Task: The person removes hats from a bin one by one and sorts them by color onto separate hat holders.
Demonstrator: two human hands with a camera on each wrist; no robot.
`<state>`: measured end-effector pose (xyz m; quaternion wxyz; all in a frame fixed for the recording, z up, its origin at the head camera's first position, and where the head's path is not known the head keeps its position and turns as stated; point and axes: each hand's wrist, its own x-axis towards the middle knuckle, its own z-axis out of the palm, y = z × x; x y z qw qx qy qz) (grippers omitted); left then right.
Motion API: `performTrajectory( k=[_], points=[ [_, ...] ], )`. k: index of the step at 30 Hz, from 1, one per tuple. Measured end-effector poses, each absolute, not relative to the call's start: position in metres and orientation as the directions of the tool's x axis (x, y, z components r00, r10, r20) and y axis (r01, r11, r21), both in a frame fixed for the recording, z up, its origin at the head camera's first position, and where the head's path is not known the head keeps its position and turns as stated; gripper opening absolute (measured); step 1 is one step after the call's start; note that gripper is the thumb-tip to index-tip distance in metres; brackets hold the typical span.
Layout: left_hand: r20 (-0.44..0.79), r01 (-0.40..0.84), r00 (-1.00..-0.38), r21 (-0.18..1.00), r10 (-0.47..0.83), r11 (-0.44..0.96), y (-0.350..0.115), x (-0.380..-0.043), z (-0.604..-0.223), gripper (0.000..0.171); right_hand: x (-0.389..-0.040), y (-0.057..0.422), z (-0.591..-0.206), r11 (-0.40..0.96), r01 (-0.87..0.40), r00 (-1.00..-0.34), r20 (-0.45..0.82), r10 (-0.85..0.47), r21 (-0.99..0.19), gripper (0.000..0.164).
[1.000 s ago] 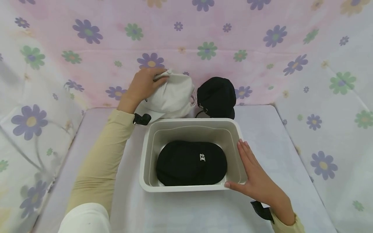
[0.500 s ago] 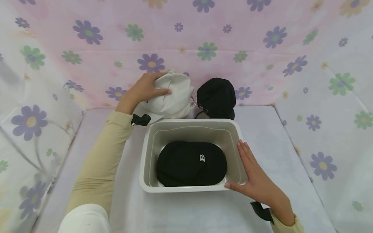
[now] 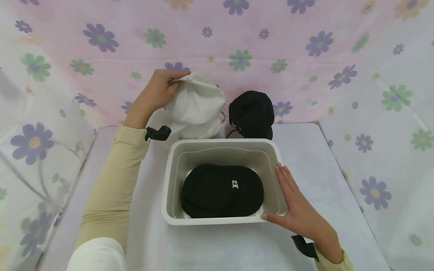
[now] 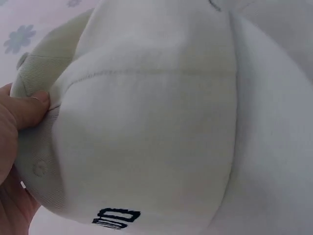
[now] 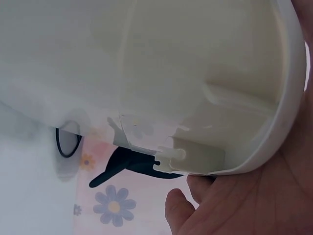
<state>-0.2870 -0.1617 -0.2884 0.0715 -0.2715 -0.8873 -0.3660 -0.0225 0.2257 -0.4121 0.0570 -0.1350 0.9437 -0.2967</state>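
Observation:
At the back left, my left hand [image 3: 157, 90] pinches the top of a white cap [image 3: 196, 99]. In the left wrist view the thumb [image 4: 34, 107] presses the cap's beige crown, and dark embroidery [image 4: 116, 218] shows on the white front. More white fabric lies under the raised crown; I cannot tell whether it is a second cap. My right hand [image 3: 301, 210] rests with straight fingers along the right rim of a pale plastic bin [image 3: 223, 222]. Inside the bin lies a black cap [image 3: 210, 192] with a white letter.
Another black cap [image 3: 252, 114] stands behind the bin, right of the white one, with its strap and buckle facing left. A pale cloth covers the table [image 3: 298, 143]. Flowered fabric walls [image 3: 285, 45] rise at the back and both sides.
My left hand loosened its hold on the white cap, then gripped its top again. It has drawn the crown up and to the left. The right hand stays on the bin.

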Motion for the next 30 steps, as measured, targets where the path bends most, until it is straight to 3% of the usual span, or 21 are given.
performTrajectory(
  k=[8,15,21,26,30],
  points=[
    [0.153,0.481,-0.856,0.589,0.495,0.65,-0.15,-0.293,-0.309,0.044,-0.021,0.225,-0.413,0.785,-0.224,-0.957,-0.023,-0.29,-0.578,0.129],
    [0.011,0.437,-0.864,0.51,0.503,0.74,-0.151,-0.292,-0.31,0.08,-0.02,0.226,-0.414,0.784,-0.226,-0.956,-0.023,-0.292,-0.579,0.129],
    [0.074,0.454,-0.874,0.478,0.481,0.752,-0.156,-0.287,-0.312,0.099,-0.021,0.225,-0.414,0.781,-0.23,-0.955,-0.021,-0.297,-0.581,0.128],
    [0.117,0.427,-0.891,0.545,0.439,0.721,-0.16,-0.282,-0.31,0.114,-0.022,0.227,-0.414,0.78,-0.23,-0.955,-0.018,-0.296,-0.581,0.128],
    [0.145,0.399,-0.905,0.613,0.4,0.682,-0.169,-0.274,-0.309,0.117,-0.023,0.228,-0.413,0.783,-0.238,-0.952,-0.022,-0.306,-0.575,0.128]
  ],
)
